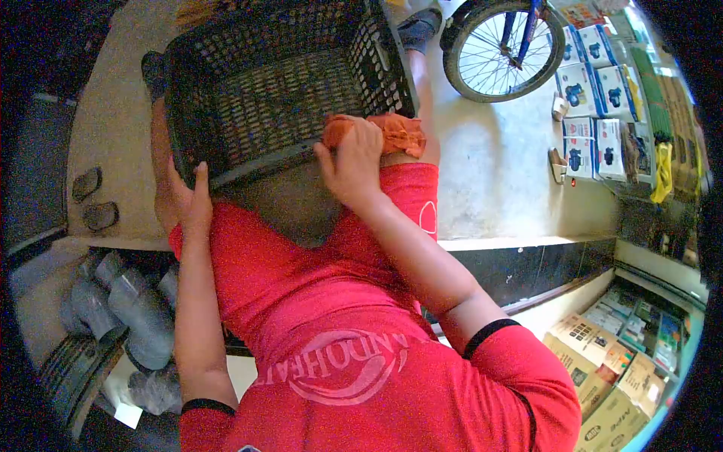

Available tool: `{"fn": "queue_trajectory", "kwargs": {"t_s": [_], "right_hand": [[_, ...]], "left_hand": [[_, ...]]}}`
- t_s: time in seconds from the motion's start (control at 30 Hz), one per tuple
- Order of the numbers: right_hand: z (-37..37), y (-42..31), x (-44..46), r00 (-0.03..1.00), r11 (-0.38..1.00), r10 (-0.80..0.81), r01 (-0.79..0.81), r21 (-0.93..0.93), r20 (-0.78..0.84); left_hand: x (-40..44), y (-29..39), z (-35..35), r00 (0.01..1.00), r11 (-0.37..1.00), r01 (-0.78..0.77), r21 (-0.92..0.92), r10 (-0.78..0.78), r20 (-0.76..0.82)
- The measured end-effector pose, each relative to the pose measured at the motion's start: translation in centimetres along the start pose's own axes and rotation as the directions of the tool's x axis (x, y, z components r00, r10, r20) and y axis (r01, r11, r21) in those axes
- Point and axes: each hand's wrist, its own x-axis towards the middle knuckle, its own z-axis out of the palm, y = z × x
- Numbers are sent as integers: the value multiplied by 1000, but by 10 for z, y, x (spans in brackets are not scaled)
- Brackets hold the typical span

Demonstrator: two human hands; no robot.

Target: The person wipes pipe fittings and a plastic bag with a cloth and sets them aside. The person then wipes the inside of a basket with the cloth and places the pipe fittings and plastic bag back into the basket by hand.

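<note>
A black plastic crate (286,94) with perforated walls rests tilted between the person's legs, its inside bare. My left hand (197,197) grips the crate's near corner, thumb over the rim. On the rim's other end, my right hand (352,160) presses an orange-red cloth (399,135) against the edge, with its fingers curled over the cloth. Part of the cloth sticks out past the crate's corner.
A bicycle wheel (503,50) stands at the upper right, near stacked printed boxes (576,90). Dark slippers (98,215) lie on the floor at left. Grey boots (139,313) stand at lower left; cardboard cartons (587,361) sit at lower right.
</note>
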Motion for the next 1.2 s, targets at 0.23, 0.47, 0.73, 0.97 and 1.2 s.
{"fn": "queue_trajectory", "kwargs": {"t_s": [0.23, 0.47, 0.73, 0.97, 1.2], "right_hand": [[-98, 136, 36, 900, 896, 343, -229, 380, -268], [-182, 114, 47, 847, 688, 532, -426, 588, -8], [-70, 84, -1, 815, 933, 347, -253, -255, 464], [-39, -49, -16, 570, 984, 158, -161, -79, 806], [-80, 23, 10, 810, 920, 391, -333, -205, 438]], "left_hand": [[-3, 4, -5, 993, 994, 111, -7, -110, 36], [-3, 7, -5, 997, 997, 78, 19, -78, 21], [-4, -6, -2, 996, 996, 77, -39, -76, 36], [-4, 17, -10, 996, 996, 82, 33, -83, 35], [-3, 3, -3, 997, 996, 82, -33, -81, 18]]}}
